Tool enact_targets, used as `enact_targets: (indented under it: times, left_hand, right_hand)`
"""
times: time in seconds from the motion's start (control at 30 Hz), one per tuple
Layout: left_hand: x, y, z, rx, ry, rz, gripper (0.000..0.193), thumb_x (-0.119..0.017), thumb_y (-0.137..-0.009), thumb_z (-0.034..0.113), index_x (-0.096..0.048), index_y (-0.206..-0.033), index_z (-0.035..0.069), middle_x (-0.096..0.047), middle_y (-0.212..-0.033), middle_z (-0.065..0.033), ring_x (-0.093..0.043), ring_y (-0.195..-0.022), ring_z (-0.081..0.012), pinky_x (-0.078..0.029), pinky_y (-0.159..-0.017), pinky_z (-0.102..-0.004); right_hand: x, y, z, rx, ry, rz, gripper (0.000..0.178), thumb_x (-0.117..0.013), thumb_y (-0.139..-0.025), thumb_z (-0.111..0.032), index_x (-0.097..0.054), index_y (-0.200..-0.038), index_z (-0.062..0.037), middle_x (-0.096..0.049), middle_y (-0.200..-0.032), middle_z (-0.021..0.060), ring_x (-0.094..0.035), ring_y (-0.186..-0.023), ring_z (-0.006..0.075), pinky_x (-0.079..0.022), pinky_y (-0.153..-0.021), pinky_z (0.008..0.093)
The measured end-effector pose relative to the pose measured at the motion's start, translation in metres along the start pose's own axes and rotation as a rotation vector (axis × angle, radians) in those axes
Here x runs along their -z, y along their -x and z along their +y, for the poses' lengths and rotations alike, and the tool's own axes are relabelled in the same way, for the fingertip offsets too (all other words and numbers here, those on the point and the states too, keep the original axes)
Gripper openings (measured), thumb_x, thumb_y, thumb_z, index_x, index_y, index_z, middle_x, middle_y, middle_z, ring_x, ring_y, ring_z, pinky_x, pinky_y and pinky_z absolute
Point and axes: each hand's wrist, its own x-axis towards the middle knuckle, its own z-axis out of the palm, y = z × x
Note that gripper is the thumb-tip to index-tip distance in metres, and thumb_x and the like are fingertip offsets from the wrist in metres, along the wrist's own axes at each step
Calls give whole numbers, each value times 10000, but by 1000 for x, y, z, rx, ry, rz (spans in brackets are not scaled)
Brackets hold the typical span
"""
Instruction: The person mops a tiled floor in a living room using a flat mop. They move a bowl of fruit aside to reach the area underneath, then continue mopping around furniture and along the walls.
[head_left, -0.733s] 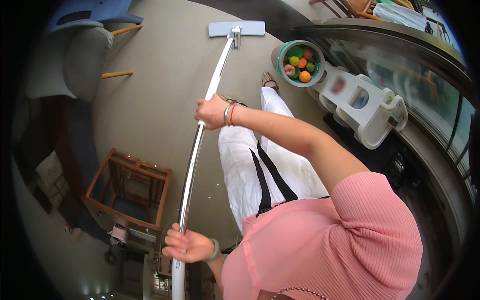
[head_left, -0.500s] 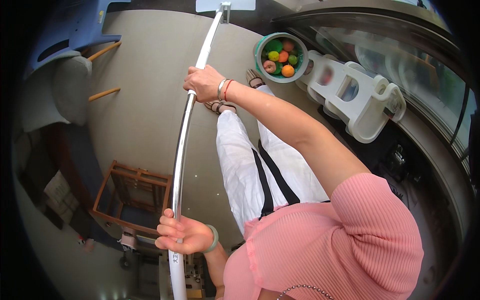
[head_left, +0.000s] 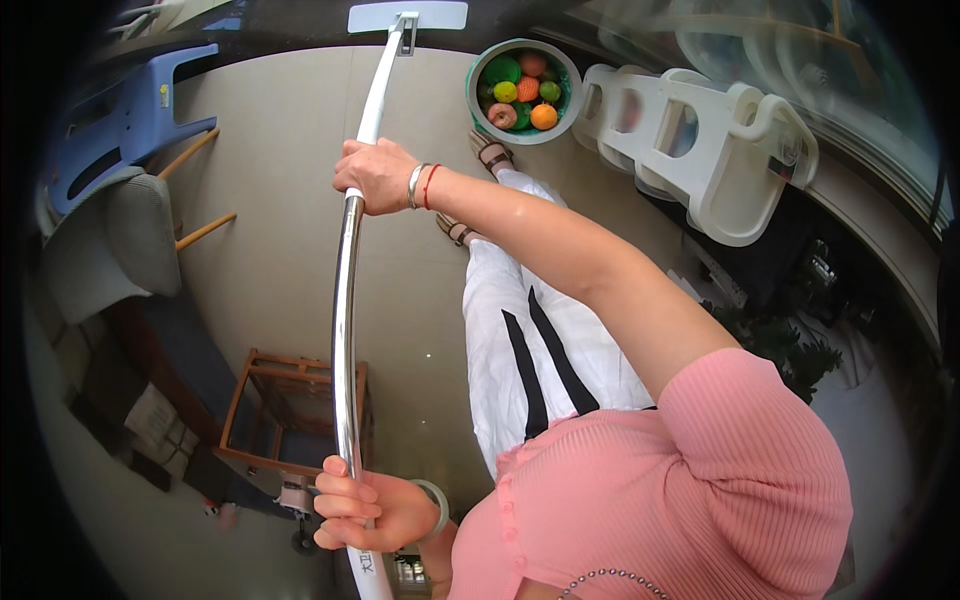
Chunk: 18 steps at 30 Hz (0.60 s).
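Note:
A flat mop runs down the picture, its long pole (head_left: 346,300) silver in the middle with white sections above and below. Its white flat head (head_left: 437,16) rests at the far end on a dark strip of floor. My right hand (head_left: 378,178), with a silver bangle and a red cord at the wrist, is closed round the upper part of the pole. Lower down, my left hand (head_left: 375,508), wearing a pale green bangle, curls its fingers round the pole near its white grip end.
A round grey bin (head_left: 476,95) holding colourful fruit stands right of the mop head. Beside it are white plastic stools (head_left: 710,150) along a glass door. At left stand a blue plastic chair (head_left: 120,130), a grey chair (head_left: 110,240) with wooden legs and a brown wooden-framed cart (head_left: 240,410).
The mop and both hands have shifted within the picture: the right hand leftward, the left hand slightly down. More of the mop head shows, and the view has turned, with my feet further right.

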Motion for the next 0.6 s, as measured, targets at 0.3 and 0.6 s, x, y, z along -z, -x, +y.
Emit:
enact_targets:
  times: [0.3,0.6]
  left_hand:
    - [58,6,31,23,-215,-30,303,-366,-995,139,-257,-713,121,-270,-615,-1,-310,-611,-117,-358,-809,-340]
    - [77,-10,84,33,-26,4,271,-465,-929,93,-317,-707,142,-247,-562,20,-305,-520,-121,-302,-609,-321]
  right_hand:
    - [-60,27,-56,-31,-78,-6,51,-622,-747,-177,-641,-703,-194,-618,-799,-67,-516,-973,185,-448,-668,396]
    - [-99,69,-131,-121,-255,-30,59,-647,-755,-231,-684,-728,-194,-628,-751,-34,-527,-969,197,-442,-655,408]
